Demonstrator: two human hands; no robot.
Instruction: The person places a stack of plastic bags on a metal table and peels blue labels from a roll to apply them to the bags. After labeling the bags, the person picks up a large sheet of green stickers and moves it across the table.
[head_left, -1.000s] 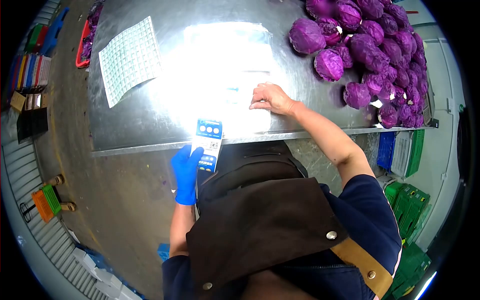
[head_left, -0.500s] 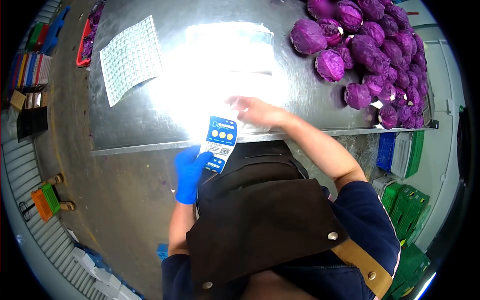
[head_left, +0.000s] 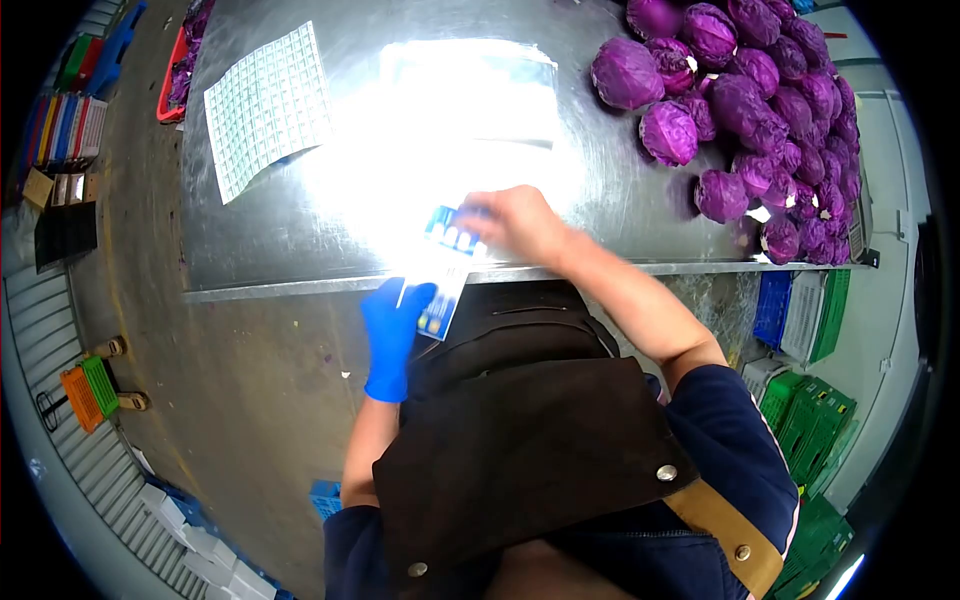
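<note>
Right hand [head_left: 515, 225] now over printed card's [head_left: 443, 270] upper end

White glare across metal table [head_left: 610, 205], right hand [head_left: 520, 226] blurred, edges bowed (corners black)

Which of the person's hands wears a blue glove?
The left hand, holding the blue-and-white printed sheet low down; the right hand, by its top, is bare.

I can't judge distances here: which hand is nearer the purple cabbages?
Right. The right hand is over the table, left of the cabbages; the left hand is farther left.
</note>
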